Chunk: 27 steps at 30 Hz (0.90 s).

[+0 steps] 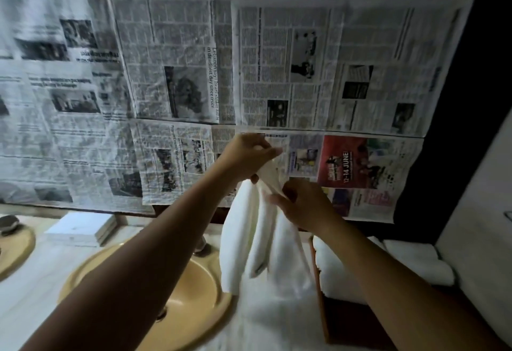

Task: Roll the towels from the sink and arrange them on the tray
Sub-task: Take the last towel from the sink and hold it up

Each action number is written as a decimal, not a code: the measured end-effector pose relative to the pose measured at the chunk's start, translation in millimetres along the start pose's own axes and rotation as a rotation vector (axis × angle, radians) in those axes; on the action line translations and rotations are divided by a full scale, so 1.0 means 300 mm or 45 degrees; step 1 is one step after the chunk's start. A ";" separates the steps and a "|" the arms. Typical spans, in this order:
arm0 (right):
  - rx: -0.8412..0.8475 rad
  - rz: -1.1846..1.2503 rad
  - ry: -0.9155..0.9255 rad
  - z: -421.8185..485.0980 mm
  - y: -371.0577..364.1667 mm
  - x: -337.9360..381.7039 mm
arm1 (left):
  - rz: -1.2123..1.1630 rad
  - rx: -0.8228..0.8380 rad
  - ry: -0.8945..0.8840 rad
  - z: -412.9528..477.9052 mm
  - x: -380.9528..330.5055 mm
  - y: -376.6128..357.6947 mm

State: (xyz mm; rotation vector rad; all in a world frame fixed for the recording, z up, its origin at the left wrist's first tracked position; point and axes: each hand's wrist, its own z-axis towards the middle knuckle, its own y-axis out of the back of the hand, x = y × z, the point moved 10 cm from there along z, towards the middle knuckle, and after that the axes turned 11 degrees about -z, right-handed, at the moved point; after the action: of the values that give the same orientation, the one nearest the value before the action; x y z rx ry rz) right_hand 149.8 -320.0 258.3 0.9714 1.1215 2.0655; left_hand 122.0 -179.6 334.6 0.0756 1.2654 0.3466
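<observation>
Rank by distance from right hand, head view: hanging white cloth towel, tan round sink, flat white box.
1. Hanging white cloth towel: in the right hand.
2. Tan round sink: lower left.
3. Flat white box: far left, by wall.

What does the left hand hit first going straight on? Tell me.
Probably the newspaper hung ahead; the left hand, pinching the towel, points up toward it. The gap between them is unclear.

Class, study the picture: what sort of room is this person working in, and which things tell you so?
Probably a bathroom vanity: a round tan sink set in a pale counter, a tap behind it, and a white towel held up, with rolled towels on a tray.
</observation>
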 end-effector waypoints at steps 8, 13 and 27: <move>0.257 -0.176 -0.263 -0.011 -0.085 -0.318 | -0.453 -0.151 0.074 0.053 0.010 0.183; 0.169 0.454 -0.533 0.025 0.047 -0.394 | -0.427 -0.203 0.176 0.095 0.168 0.225; 0.299 2.057 -0.244 0.190 0.359 0.152 | -0.510 0.527 0.003 -0.261 -0.001 -0.166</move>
State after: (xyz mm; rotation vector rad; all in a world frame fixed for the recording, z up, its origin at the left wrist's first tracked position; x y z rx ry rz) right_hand 154.4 -310.8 388.1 2.6985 0.3328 2.7659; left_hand 58.6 -237.3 298.6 0.1699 1.3050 -0.2631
